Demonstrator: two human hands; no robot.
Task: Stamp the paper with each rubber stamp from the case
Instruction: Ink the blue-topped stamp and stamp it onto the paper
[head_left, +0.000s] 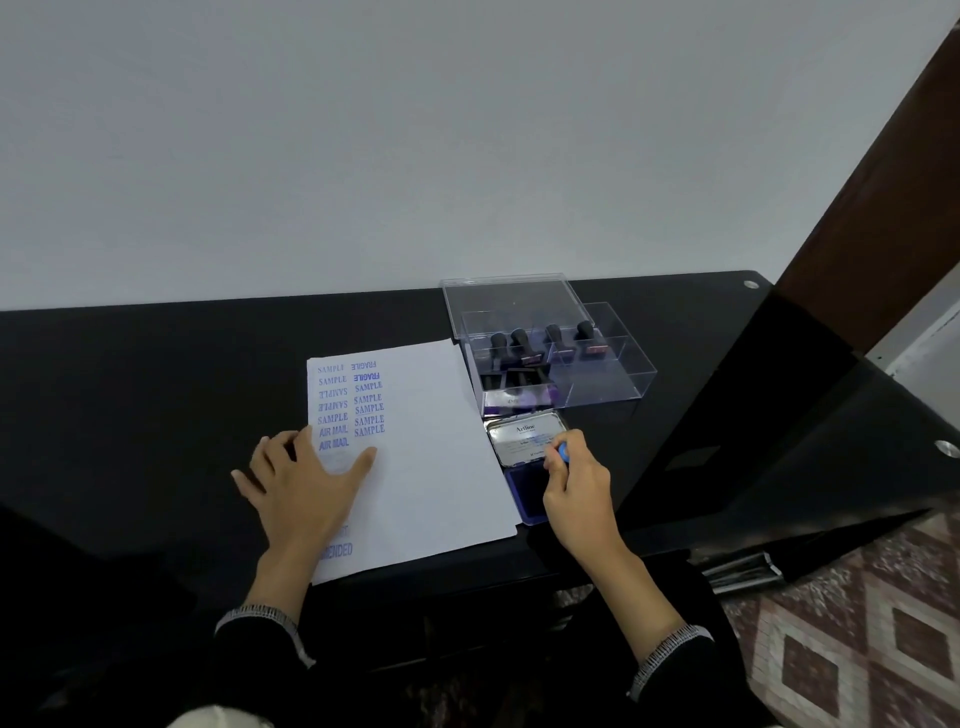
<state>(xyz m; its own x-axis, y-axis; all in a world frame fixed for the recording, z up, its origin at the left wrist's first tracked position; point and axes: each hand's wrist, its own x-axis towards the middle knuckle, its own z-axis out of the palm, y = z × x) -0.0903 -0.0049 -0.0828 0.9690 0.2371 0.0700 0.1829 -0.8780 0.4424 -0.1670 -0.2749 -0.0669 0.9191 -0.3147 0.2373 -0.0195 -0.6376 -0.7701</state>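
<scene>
A white sheet of paper lies on the black table, printed down its left side with blue stamp marks such as SAMPLE, FRAGILE and AIR MAIL. My left hand rests flat on the sheet's left part, fingers spread. My right hand grips a blue-handled rubber stamp over the open ink pad, whose metal lid stands tilted back. Behind the pad is the clear plastic case with several black-handled stamps in its compartments.
The case's clear lid leans behind it. The black table runs along a pale wall, with its right end near a dark wooden door frame. Patterned floor tiles show at the lower right.
</scene>
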